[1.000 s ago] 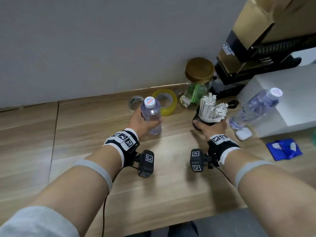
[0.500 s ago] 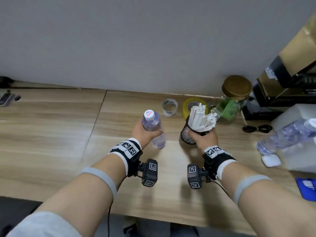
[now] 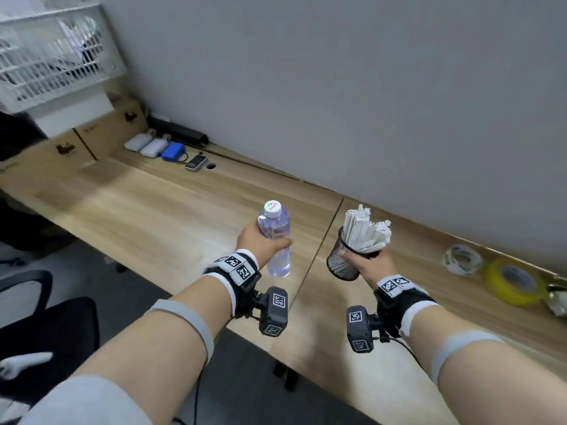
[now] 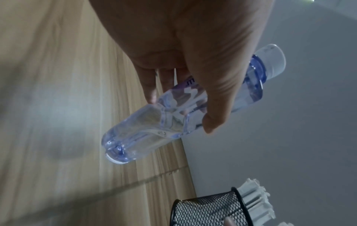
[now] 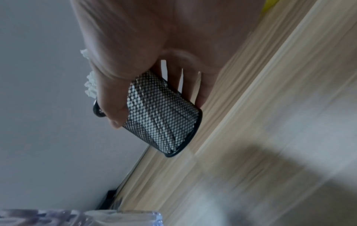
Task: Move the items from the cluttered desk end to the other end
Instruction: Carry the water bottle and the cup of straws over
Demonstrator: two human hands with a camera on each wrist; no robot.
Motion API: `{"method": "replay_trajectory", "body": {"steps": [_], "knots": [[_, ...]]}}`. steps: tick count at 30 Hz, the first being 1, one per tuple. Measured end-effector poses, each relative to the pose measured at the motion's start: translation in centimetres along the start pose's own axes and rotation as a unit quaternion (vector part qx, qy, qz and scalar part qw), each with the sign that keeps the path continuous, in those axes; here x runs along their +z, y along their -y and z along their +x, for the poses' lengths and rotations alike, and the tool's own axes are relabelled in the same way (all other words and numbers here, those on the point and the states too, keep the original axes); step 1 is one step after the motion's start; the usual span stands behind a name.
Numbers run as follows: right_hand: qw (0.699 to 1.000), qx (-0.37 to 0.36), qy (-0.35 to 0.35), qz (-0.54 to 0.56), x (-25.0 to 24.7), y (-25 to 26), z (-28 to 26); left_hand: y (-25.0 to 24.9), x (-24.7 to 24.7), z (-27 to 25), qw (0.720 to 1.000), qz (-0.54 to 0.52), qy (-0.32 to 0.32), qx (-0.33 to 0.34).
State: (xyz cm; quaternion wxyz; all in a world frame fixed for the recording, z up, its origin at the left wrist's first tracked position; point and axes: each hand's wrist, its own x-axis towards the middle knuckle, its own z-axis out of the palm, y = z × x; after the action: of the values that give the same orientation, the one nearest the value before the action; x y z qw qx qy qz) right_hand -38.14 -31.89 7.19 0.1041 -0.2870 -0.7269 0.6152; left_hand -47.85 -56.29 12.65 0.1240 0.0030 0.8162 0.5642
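Wood-grain desk (image 3: pixel 159 210) stretches toward the wall, and above its seam the right hand (image 3: pixel 369 265) has thumb and fingers wrapped round a black mesh cup (image 3: pixel 342 266) stuffed with white paper strips (image 3: pixel 366 231), while the left hand (image 3: pixel 260 242) clasps a clear water bottle (image 3: pixel 276 237) upright around its middle, both held clear of the surface. Against half a second ago, both items have travelled leftward: the clear tape roll (image 3: pixel 463 259) and yellow tape roll (image 3: pixel 512 282) now lie well off to the right, and chargers (image 3: pixel 147 145) by the wall have come into view at the far end.
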Motion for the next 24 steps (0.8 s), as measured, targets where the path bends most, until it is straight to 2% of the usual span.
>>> {"method": "replay_trajectory", "body": {"steps": [5, 11, 16, 24], "knots": [[1.000, -0.021, -0.001, 0.003, 10.3, 4.1, -0.9, 1.0, -10.0, 2.7, 1.000, -0.018, 0.003, 0.004], [0.999, -0.022, -0.034, 0.014, 18.3, 7.7, -0.5, 1.8, -15.9, 7.1, 1.000, -0.017, 0.005, -0.009], [0.999, -0.008, -0.039, 0.035, 23.7, 8.5, 3.7, 1.2, -18.8, 12.3, 1.000, 0.010, 0.013, -0.017], [0.998, 0.032, -0.039, 0.045, 35.6, 8.2, 13.2, 2.4, -24.0, 25.5, 0.996, 0.071, -0.013, -0.049]]}}
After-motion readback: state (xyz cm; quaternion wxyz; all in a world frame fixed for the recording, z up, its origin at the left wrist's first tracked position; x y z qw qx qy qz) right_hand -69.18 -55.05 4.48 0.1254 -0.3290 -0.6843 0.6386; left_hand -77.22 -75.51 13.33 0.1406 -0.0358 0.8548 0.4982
